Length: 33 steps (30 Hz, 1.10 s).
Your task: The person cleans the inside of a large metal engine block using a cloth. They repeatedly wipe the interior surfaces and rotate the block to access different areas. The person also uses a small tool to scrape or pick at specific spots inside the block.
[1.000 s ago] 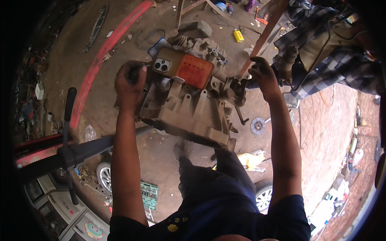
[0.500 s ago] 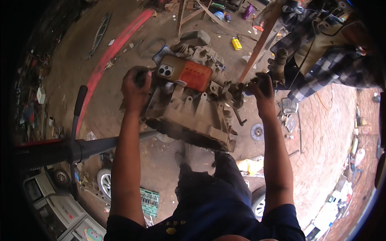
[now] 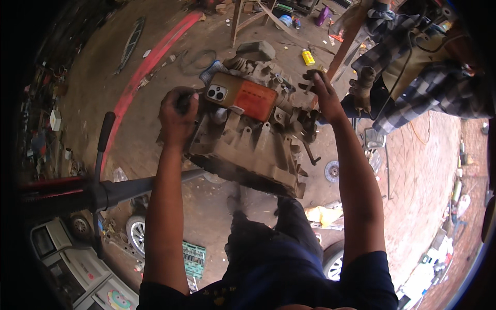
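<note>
A dusty metal gearbox [image 3: 248,150] is held up in front of me, its wide bell-shaped end toward my body. On top of it lies a phone [image 3: 242,96] in a brown and orange-red case, camera side up. At the gearbox's left side, my left hand [image 3: 178,116] is closed with curled fingers; what they grip is dark and hard to make out. Beyond the right side, my right hand [image 3: 323,93] is raised with its fingers apart, above a crank-shaped lever [image 3: 311,152] on the housing. I see nothing held in it.
A thick black bar [image 3: 129,188] with a handle comes in from the left, toward the gearbox. A person in a checked sleeve [image 3: 418,98] is at the right, near a wooden post [image 3: 346,49]. A green socket set [image 3: 194,261], wheels and a yellow bottle [image 3: 308,57] lie around.
My right hand has lifted away from the gearbox's right side and moved up, its fingers spreading. My left hand stays at the left side. The view has shifted slightly.
</note>
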Tool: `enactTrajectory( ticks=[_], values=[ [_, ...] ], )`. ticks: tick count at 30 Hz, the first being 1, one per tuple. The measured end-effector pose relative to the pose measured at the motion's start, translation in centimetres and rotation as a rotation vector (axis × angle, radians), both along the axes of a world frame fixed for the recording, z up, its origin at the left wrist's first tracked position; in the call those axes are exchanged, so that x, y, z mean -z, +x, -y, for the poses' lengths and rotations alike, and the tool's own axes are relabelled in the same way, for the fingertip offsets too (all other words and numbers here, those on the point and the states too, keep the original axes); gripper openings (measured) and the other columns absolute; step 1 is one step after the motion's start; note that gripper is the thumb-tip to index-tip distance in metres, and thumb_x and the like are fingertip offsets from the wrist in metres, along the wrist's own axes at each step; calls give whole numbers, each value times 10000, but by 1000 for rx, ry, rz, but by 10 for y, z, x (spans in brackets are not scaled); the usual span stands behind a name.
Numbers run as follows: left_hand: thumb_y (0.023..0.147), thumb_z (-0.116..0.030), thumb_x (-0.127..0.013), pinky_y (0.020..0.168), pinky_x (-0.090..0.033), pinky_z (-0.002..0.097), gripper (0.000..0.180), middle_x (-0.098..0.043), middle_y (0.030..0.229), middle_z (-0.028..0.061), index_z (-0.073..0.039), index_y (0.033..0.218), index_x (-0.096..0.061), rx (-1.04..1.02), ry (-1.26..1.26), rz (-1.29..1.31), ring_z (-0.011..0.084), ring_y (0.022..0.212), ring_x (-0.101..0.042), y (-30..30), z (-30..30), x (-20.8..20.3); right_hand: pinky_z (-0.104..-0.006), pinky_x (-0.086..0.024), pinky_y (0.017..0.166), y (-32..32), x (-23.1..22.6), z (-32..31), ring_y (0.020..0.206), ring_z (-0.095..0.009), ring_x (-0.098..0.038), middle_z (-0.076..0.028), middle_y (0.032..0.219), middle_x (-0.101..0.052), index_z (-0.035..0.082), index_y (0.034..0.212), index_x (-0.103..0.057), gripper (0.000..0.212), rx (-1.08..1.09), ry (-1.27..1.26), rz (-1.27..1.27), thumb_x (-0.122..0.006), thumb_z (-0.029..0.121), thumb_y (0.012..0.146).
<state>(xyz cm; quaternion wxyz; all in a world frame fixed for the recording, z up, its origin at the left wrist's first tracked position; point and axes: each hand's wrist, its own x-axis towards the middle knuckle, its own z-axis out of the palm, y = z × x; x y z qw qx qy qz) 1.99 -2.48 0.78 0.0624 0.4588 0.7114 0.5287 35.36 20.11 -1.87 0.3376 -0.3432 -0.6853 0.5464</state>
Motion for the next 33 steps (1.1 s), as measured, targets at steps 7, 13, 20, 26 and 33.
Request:
enactTrajectory(
  ticks=[7,13,20,26,33],
  values=[
    [881,-235,-729,824,-516,399,207,-690,922,133,-44,950,-684,-30,-32,-67,306,889,-666,-1,-2,-1,-327,-429,1062,5,2,-8,1211,-181,-562,-124,1282,-632,-9,1358,-554,523,-22,56,272,-409,435,1121],
    [878,-242,-734,832,-517,404,217,-693,935,140,-47,961,-692,-34,-44,-41,313,905,-668,2,1,-8,-318,-450,991,-4,-5,0,1068,-172,-582,-88,1147,-647,-9,1301,-570,488,-42,0,135,-446,425,1115],
    [877,-241,-739,822,-519,407,222,-692,926,145,-39,957,-692,-29,-41,-32,322,882,-669,3,2,-5,-340,-462,977,4,1,2,1079,-184,-592,-106,1146,-646,-2,1296,-566,500,-17,26,183,-493,449,1091],
    [889,-217,-737,803,-529,370,208,-695,916,129,-28,960,-688,-4,-8,12,267,856,-677,-1,-1,3,-307,-517,837,-15,-22,5,936,-144,-607,-60,1038,-647,-13,1185,-624,423,0,-101,-107,-690,363,1002],
    [904,-182,-730,790,-525,326,179,-690,909,98,-25,978,-688,8,3,41,189,843,-657,-1,-1,2,-339,-525,814,-25,-37,9,843,-161,-586,-48,942,-572,32,1181,-634,410,90,-462,-142,-666,392,988]
  ],
)
